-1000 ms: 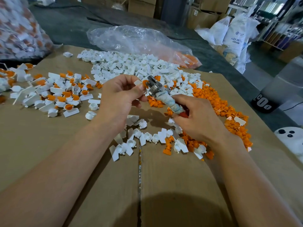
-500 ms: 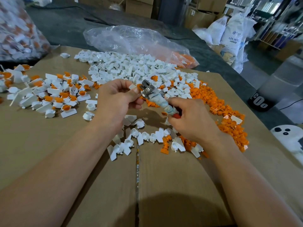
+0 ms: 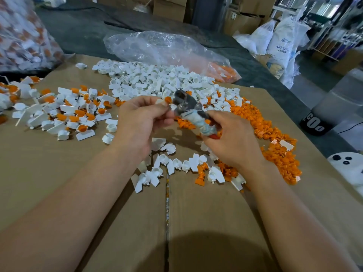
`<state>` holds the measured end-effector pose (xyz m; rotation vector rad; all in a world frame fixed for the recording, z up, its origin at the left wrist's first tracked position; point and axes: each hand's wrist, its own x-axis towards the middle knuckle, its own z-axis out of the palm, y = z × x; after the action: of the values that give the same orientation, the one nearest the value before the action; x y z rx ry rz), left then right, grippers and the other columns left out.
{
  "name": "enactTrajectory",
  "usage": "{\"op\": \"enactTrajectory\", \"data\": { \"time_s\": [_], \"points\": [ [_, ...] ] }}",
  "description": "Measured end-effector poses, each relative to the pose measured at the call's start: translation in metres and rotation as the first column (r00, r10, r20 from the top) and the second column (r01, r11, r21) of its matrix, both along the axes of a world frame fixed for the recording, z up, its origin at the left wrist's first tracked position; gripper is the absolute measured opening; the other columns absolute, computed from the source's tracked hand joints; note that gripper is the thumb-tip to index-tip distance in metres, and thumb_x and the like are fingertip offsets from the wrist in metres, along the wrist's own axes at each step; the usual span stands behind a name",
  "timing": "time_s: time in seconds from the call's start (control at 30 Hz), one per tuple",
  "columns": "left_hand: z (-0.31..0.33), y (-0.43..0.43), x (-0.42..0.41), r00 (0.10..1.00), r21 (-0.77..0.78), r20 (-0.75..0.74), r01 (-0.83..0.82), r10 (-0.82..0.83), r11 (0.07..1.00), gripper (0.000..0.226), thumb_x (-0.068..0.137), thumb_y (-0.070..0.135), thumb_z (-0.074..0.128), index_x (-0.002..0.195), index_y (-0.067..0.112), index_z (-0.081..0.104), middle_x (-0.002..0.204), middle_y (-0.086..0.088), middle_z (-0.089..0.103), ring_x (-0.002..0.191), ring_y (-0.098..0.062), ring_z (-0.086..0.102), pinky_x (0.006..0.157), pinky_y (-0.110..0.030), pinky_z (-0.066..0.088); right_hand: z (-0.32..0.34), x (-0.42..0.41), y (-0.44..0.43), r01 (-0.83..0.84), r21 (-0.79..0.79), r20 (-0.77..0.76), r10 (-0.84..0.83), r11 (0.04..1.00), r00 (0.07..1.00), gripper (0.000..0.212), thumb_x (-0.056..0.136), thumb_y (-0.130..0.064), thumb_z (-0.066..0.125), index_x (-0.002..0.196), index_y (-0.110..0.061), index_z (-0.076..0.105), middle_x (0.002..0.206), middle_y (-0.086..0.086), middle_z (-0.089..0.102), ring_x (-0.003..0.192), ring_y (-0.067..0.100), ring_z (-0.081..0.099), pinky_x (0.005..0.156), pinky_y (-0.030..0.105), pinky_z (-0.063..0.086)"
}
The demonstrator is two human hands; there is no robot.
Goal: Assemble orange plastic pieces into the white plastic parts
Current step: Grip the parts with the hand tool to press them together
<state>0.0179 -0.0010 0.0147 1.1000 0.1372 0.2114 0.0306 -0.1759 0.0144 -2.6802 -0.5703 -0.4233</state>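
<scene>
An orange piece (image 3: 167,99) and a white part (image 3: 159,101) are pinched in the left hand (image 3: 141,122), and a taped tool (image 3: 193,112) is gripped in the right hand (image 3: 233,142). A finished pile (image 3: 74,112) lies on the counter (image 3: 117,213), to the left. Bigger heaps of white parts (image 3: 153,79) and orange pieces (image 3: 261,126) are judged unassembled.

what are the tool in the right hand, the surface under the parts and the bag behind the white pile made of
The tool: head looks like dull grey metal, faintly glinting; handle wrapped in whitish tape or cloth, unclear which. The surface: matt brown cardboard, a flap seam down its middle. The bag: thin clear plastic film, crinkled and shiny.
</scene>
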Motion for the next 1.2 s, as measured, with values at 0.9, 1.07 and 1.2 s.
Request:
{"op": "enactTrajectory", "data": {
  "time_s": [0.9,1.07,1.2],
  "points": [
    [-0.015,0.029,0.018,0.964,0.972,0.063,-0.118,0.257,0.202,0.032,0.084,0.026,0.066,0.115,0.018,0.063,0.119,-0.008,0.057,0.107,-0.025,0.053,0.083,-0.034,0.040,-0.009,0.027,-0.033,0.358,-0.113,-0.221,-0.375,0.927,0.900,0.083,0.069,-0.064,0.064,0.134,-0.016,0.045,0.133,0.004,0.051,0.120,0.023,0.047,0.092,0.037,0.040],
    [-0.019,0.023,0.019,0.985,0.998,-0.032,0.040,0.172,-0.039,0.032,0.088,0.023,0.058,0.120,0.018,0.061,0.124,-0.012,0.054,0.113,-0.031,0.050,0.086,-0.038,0.043,-0.009,0.028,-0.032,0.343,-0.160,-0.244,-0.374,0.925,0.895,0.087,0.070,-0.068,0.058,0.136,-0.015,0.041,0.135,0.008,0.047,0.123,0.025,0.043,0.095,0.038,0.038],
    [-0.018,0.024,0.018,0.984,0.998,-0.047,0.054,0.169,-0.033,0.026,0.091,0.017,0.054,0.115,0.020,0.062,0.122,-0.010,0.059,0.110,-0.030,0.053,0.087,-0.040,0.046,-0.008,0.027,-0.029,0.344,-0.169,-0.260,-0.378,0.924,0.889,0.089,0.070,-0.073,0.050,0.136,-0.014,0.041,0.136,0.010,0.044,0.125,0.026,0.040,0.096,0.039,0.037]
  ]
}}
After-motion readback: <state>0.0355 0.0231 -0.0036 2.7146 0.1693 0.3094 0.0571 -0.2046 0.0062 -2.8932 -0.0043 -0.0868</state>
